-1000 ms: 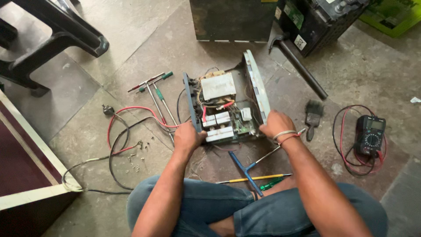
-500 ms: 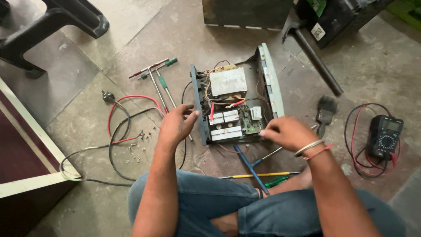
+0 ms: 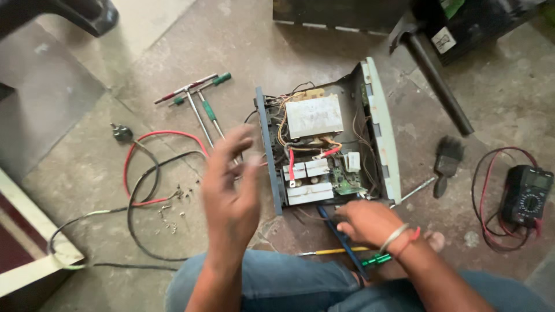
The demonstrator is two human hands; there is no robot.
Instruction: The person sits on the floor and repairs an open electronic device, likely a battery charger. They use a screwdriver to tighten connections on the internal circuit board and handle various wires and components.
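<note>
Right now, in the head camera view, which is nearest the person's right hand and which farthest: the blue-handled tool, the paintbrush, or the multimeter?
From the right hand:
1. Blue-handled tool, right under the hand.
2. Paintbrush, up and to its right.
3. Multimeter, at the far right edge.

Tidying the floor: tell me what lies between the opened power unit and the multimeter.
In the head view, a small black brush lies on the floor between the opened power unit and the multimeter, with a thin metal rod beside it.

Single head-worn view, looking steeply down from above the lap, close over the floor [image 3: 231, 46], facing forward past the knees
</note>
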